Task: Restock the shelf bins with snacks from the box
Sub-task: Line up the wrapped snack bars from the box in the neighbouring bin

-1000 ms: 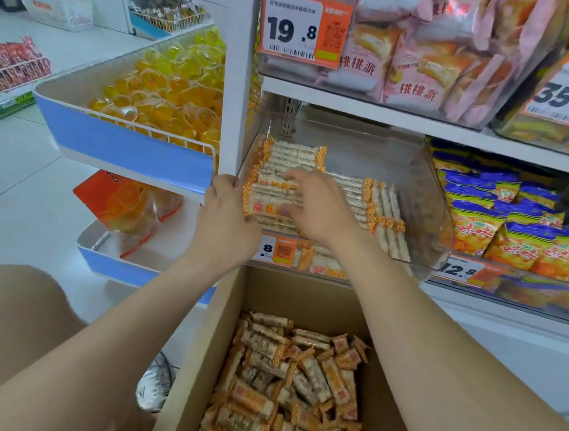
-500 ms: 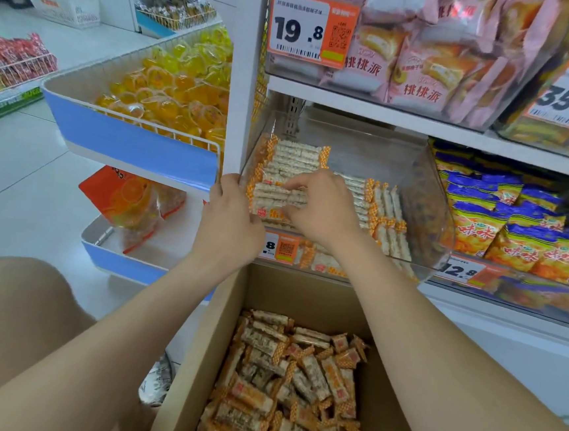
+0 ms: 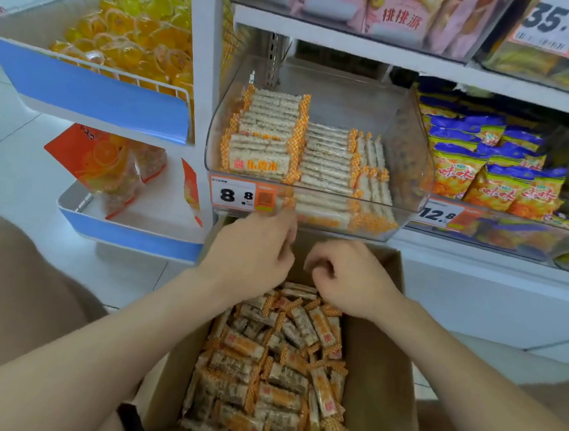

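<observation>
A clear plastic shelf bin (image 3: 408,157) holds neat rows of orange-and-white wrapped snack bars (image 3: 276,135), mostly on its left and middle. Below it stands an open cardboard box (image 3: 384,361) with a loose heap of the same snack bars (image 3: 273,362). My left hand (image 3: 252,257) hovers over the box's far edge, just under the bin's front, fingers loosely bent and holding nothing. My right hand (image 3: 350,276) hangs beside it above the heap, fingers loosely curled, holding nothing.
An 8.8 price tag (image 3: 240,194) sits on the bin's front. Blue-and-orange chip bags (image 3: 486,171) fill the bin to the right. A blue-fronted rack of yellow jelly cups (image 3: 126,40) juts out at left, with orange bags (image 3: 105,162) on its lower tray. Pink packs (image 3: 397,12) lie on the shelf above.
Both hands have come down out of the shelf bin to the box's far edge. The stack of bars they pressed on stays in the bin. The view has tilted downward.
</observation>
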`<state>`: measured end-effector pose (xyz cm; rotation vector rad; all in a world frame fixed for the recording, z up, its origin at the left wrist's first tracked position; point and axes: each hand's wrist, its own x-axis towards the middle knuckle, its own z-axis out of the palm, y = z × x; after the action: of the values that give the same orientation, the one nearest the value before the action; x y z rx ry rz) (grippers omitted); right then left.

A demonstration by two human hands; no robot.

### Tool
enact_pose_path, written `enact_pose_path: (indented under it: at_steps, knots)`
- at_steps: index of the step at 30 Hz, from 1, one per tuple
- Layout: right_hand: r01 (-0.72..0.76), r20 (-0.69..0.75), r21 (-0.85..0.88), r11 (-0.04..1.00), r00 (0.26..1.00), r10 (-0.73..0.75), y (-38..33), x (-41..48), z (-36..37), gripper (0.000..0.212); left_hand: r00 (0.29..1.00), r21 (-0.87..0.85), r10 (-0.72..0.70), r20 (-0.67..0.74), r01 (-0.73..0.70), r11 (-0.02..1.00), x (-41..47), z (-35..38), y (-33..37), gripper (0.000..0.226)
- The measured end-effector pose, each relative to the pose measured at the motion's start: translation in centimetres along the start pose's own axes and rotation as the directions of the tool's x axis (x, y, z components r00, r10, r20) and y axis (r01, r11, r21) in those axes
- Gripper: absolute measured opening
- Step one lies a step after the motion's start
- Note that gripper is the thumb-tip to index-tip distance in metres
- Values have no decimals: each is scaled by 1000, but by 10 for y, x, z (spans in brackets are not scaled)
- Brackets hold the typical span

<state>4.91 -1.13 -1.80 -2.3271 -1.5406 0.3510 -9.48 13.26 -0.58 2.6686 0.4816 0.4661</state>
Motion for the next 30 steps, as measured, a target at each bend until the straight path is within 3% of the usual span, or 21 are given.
enact_pose_path:
  at_steps: [3, 7, 9, 16, 18, 20, 25, 28, 30]
  knots:
    - [-282, 295, -54, 958, 912, 285, 49, -15, 29, 33, 910, 137, -64, 410, 8, 991, -5, 40, -6, 7]
    - [-429, 435, -95, 898, 794, 425, 80, -32, 65, 18, 728, 161, -154, 668, 60, 985, -4, 94, -31, 24]
    - [-465, 462, -131, 875, 753, 469, 88, -34, 92, 10, 687, 183, -199, 699, 98, 978, -6, 118, -46, 29]
    - [-385, 541, -272, 882, 697, 471, 116, -29, 175, 62, 646, 250, -431, 630, 357, 900, -19, 196, -102, 59]
    - [-344, 585, -375, 861, 632, 508, 121, -30, 191, 66, 642, 261, -461, 613, 386, 885, -20, 214, -111, 62]
    - [-338, 581, -412, 846, 618, 530, 122, -31, 204, 64, 652, 254, -454, 607, 383, 888, -24, 230, -116, 65]
    - [-537, 414, -170, 826, 722, 554, 119, -31, 220, 51, 644, 224, -446, 621, 400, 889, -36, 256, -126, 72]
    - [-625, 361, -24, 780, 722, 590, 115, -33, 224, 50, 643, 290, -420, 641, 304, 907, -42, 263, -127, 73]
    - [-697, 344, 137, 704, 700, 626, 111, -34, 224, 65, 625, 351, -406, 666, 217, 911, -45, 261, -122, 74]
